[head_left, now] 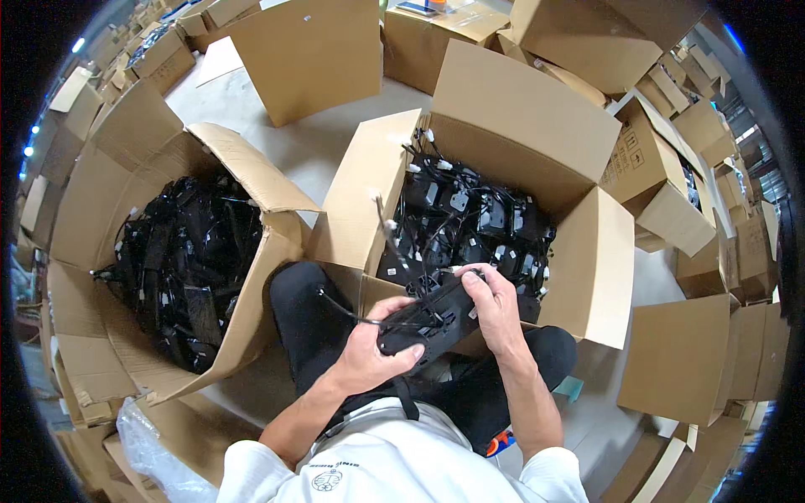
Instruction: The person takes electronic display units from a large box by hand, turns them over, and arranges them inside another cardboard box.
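Between my hands, above my lap, is a long black plastic part [444, 329] with slots and black wires ending in small pale connectors. My left hand [373, 352] grips its left end, thumb on top and fingers beneath. At the upper right end, my right hand [493, 303] pinches the part near a small light connector; its exact hold is partly hidden. Just beyond stands an open cardboard box [511, 105] of similar black parts [470, 214] with wires and white plugs. To my left, another open carton [92, 327] holds a heap of black wired parts [189, 260].
Stacked cartons [675, 356] line the right side. A large box [310, 59] stands at the far left, and a phone [417, 9] lies on a carton behind. Clear plastic wrap [155, 448] lies at the lower left. My bent knees flank the held part.
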Demonstrator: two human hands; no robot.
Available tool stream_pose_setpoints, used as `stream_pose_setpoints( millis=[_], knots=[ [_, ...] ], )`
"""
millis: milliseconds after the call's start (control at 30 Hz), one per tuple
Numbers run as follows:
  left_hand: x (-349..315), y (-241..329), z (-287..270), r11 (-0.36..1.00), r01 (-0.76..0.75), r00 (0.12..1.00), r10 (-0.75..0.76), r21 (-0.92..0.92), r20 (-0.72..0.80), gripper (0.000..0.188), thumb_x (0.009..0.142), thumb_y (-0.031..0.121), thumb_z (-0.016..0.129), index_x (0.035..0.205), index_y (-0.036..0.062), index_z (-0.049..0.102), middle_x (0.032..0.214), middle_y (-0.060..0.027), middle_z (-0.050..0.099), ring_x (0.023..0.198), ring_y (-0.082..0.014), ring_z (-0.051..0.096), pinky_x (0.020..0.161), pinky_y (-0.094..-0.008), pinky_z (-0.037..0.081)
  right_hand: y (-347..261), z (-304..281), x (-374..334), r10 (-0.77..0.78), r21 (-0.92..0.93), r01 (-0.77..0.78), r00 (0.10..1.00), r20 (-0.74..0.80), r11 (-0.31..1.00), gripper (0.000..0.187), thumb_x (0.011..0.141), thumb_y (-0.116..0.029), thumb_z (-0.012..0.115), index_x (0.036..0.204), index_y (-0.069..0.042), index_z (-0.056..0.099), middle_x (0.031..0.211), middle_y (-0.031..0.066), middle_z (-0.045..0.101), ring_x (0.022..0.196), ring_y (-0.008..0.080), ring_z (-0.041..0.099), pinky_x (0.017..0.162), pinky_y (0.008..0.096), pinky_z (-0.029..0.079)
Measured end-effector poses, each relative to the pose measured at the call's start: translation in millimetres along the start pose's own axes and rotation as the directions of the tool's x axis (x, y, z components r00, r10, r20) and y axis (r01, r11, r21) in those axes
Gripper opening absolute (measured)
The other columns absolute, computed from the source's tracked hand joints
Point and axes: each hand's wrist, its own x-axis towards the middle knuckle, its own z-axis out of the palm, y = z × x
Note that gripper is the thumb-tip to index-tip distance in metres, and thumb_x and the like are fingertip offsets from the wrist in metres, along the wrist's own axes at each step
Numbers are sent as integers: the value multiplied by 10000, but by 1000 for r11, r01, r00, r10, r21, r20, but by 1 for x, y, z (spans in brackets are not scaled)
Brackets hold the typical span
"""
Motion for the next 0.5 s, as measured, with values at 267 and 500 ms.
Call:
stream_pose_setpoints(
  millis=[267, 500],
  knots=[
    [11, -36, 20, 956, -234, 834, 290, 176, -469, 324, 1052, 275, 508, 1204, -9, 543, 1032, -84, 604, 934, -145, 552, 873, -292, 459, 32, 29, -12, -29, 65, 43, 979, -202, 997, 283, 1025, -225, 472, 1047, -9, 653, 767, -62, 500, 700, 31, 410, 614, 214, 336],
    [19, -68, 20, 992, -78, 861, 17, -97, -508, 258, 1070, 256, 476, 1126, 21, 568, 935, -2, 559, 861, -79, 488, 790, -235, 421, 15, 16, -7, -139, -46, 132, 969, -204, 990, 422, 1082, -331, 430, 1166, 28, 636, 795, -51, 509, 736, 42, 415, 636, 220, 349]
  ],
)
